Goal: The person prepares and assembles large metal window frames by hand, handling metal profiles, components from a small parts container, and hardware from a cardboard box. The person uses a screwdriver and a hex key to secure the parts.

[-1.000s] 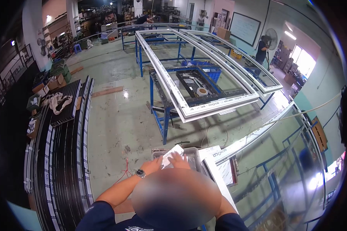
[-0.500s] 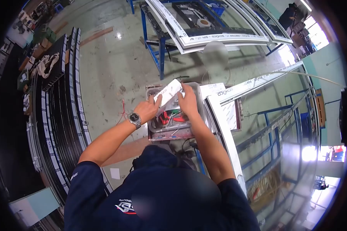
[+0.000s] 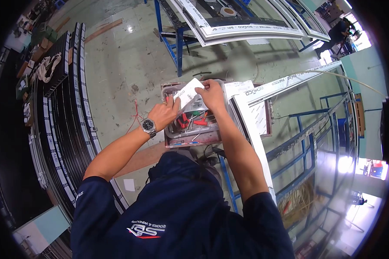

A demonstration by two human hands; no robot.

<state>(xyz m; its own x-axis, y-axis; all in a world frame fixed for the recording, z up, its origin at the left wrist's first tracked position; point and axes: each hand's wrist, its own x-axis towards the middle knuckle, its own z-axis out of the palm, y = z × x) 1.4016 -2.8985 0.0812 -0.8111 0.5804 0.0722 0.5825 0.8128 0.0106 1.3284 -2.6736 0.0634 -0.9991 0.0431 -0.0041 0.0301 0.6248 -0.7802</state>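
Note:
A white box (image 3: 188,92) with SCHÜCO lettering is tilted over a grey tray (image 3: 212,128). My left hand (image 3: 163,115), below a wristwatch (image 3: 148,125), is closed on the box's lower left end. Closed around its upper right end is my right hand (image 3: 212,96), thumb and fingers pinching the edge. Under the box the tray holds tools, among them red-handled ones (image 3: 200,120) and a green one (image 3: 196,113). The tray rests on a reddish stand (image 3: 173,142).
White-wrapped frames stand at the right (image 3: 259,159) and on a blue trestle (image 3: 180,52) at the top. Long dark profiles (image 3: 75,125) lie along the left. A co-worker (image 3: 339,34) bends at the upper right. A hose (image 3: 354,77) hangs at the right.
My right hand has shifted its grip to the box's upper right edge, its fingers now pinched there. The view has moved slightly, and the co-worker is leaning lower.

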